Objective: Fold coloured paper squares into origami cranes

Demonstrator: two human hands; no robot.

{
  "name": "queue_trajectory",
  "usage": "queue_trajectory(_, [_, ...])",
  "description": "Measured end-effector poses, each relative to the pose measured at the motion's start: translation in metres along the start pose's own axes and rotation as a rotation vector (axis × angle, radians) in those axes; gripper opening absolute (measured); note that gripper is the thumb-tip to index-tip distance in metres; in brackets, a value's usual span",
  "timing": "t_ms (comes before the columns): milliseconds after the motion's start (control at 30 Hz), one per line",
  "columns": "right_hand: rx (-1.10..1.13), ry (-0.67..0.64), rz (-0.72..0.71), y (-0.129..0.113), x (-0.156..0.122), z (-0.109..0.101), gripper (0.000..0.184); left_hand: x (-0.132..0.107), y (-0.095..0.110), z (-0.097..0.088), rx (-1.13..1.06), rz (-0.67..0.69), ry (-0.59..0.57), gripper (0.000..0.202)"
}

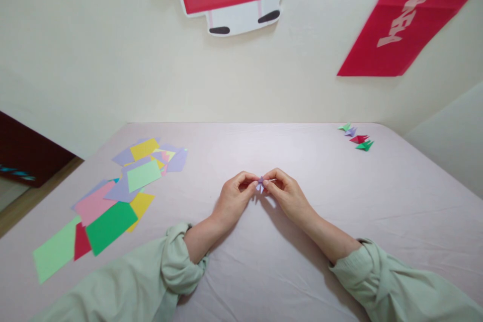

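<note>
A small purple folded-paper figure (260,185) is held between my two hands, just above the middle of the table. My left hand (237,195) pinches its left side between thumb and fingers. On the other side, my right hand (286,192) grips it in the same kind of pinch. Narrow points of the paper show between the fingertips, while its sides are hidden by them. The figure is too small for me to make out its folds.
Loose coloured paper sheets (111,226) lie overlapping on the left of the table (241,282). At the far right sit several small folded-paper figures, among them a red one (358,139) and a dark green one (365,146). A wall (245,85) rises behind the table.
</note>
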State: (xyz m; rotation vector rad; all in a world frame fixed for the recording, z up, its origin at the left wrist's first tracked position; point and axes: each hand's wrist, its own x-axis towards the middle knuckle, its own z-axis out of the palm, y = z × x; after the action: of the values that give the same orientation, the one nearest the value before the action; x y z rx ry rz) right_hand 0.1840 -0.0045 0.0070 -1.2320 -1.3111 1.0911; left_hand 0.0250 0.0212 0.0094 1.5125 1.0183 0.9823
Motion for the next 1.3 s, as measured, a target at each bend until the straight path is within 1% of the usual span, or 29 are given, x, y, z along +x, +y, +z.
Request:
queue_trajectory(133, [-0.024, -0.008, 0.011, -0.0011, -0.0002, 0.0009, 0.014, 0.0002, -0.0012, -0.0006, 0.022, -0.002, 0.008, 0.013])
queue_trajectory(367, [0.014, -0.052, 0.024, 0.0004, -0.0008, 0.0012, 0.01, -0.0008, -0.0011, -0.0007, 0.072, 0.015, 0.002, 0.012])
queue_trajectory(500, [0.021, -0.034, 0.02, 0.0012, -0.0006, 0.0017, 0.015, -0.002, 0.0011, -0.0009, 0.117, 0.058, -0.005, 0.013])
queue_trajectory(633, [-0.029, -0.004, -0.014, 0.0005, -0.0007, 0.0007, 0.021, -0.003, 0.0013, -0.0008, 0.141, 0.09, 0.0, 0.012])
queue_trajectory(800, [-0.084, 0.024, -0.043, 0.0008, -0.0004, -0.0008, 0.021, -0.0029, 0.0003, 0.0007, 0.106, 0.059, 0.013, 0.01])
queue_trajectory(900, [-0.1, 0.016, -0.045, 0.0027, -0.0001, -0.0006, 0.021, -0.0024, -0.0001, 0.0013, 0.102, 0.055, 0.014, 0.01])
queue_trajectory(1300, [-0.067, 0.034, -0.013, 0.0054, 0.0001, 0.0016, 0.02, -0.0031, -0.0015, 0.0033, 0.155, 0.059, 0.022, 0.009])
